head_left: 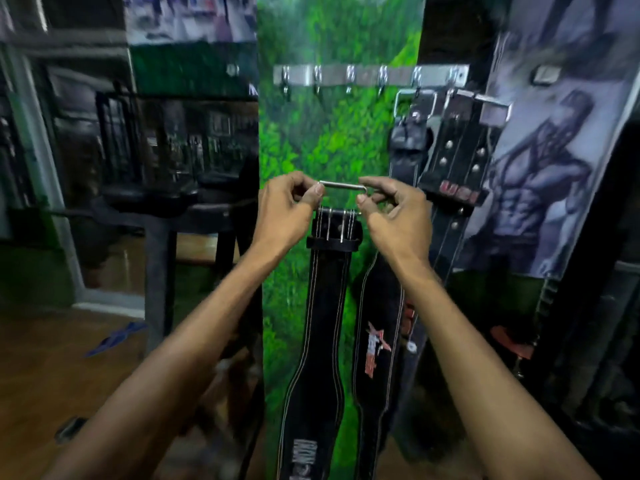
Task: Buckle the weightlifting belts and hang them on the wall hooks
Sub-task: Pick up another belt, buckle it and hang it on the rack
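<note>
Both hands pinch the steel buckle (341, 185), left hand (284, 211) at one end, right hand (394, 209) at the other, with the black belt (327, 289) hanging below. Best to lift it level onto a free hook (349, 81) of the rail above.

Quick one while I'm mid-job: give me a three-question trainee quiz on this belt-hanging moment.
1. True or false: both hands pinch the metal buckle of the held belt.
2. Which end of the hook rail already carries hung belts? A) left B) right
3. Fill in: the held buckle is ____ the rail.

Key: 1 true: left hand and right hand each hold an end. 2 B. 3 below.
</note>
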`<state>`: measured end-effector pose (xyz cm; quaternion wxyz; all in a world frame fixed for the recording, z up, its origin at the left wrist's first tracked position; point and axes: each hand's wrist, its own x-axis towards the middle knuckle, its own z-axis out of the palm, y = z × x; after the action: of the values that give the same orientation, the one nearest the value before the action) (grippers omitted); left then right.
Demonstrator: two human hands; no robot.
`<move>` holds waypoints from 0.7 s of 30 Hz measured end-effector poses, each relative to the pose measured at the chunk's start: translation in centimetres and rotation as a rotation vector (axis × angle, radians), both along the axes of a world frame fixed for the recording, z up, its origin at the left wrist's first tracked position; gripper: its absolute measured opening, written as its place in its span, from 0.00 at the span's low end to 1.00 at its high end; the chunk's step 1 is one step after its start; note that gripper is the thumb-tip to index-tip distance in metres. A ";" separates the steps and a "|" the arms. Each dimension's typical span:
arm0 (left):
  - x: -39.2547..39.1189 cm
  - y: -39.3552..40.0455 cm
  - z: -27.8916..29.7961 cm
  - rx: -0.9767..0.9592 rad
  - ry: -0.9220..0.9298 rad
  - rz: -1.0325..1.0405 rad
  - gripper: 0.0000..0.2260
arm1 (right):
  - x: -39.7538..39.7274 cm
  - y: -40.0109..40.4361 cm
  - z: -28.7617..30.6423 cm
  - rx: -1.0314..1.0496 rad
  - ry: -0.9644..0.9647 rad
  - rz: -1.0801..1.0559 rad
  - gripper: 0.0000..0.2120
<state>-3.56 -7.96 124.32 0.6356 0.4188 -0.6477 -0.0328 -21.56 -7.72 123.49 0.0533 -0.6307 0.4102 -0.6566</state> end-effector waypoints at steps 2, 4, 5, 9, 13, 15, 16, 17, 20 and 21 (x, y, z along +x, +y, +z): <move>-1.1 -1.3 3.2 -0.062 -0.029 0.054 0.08 | -1.0 -0.5 3.0 -0.103 0.074 -0.114 0.13; -2.0 -2.6 6.3 -0.120 -0.074 0.099 0.10 | -1.9 -0.9 5.9 -0.202 0.137 -0.210 0.13; -2.3 -3.3 7.8 -0.143 -0.091 0.124 0.10 | -2.3 -1.1 7.4 -0.245 0.163 -0.247 0.14; -3.9 -6.7 13.2 -0.179 -0.137 0.229 0.11 | -3.6 -3.8 12.9 -0.311 0.253 -0.392 0.13; -5.8 -9.3 16.9 -0.140 -0.225 0.333 0.10 | -4.5 -7.5 16.1 -0.318 0.288 -0.482 0.12; -6.4 -10.3 17.4 -0.094 -0.224 0.357 0.09 | -4.6 -8.8 16.8 -0.306 0.325 -0.527 0.11; -6.6 -10.8 17.4 -0.081 -0.218 0.358 0.08 | -4.6 -9.5 16.8 -0.290 0.335 -0.539 0.11; -6.8 -11.3 17.2 -0.084 -0.223 0.368 0.08 | -4.6 -10.0 16.7 -0.268 0.342 -0.550 0.11; -7.3 -11.7 16.6 -0.103 -0.259 0.410 0.06 | -4.6 -10.9 15.9 -0.219 0.341 -0.557 0.11; -7.3 -11.7 16.4 -0.110 -0.275 0.416 0.06 | -4.7 -11.1 15.7 -0.224 0.345 -0.558 0.11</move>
<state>-10.87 -19.62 140.68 0.5565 0.5083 -0.6287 0.1913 -26.25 -18.81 139.15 -0.2681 -0.5981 0.4949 -0.5705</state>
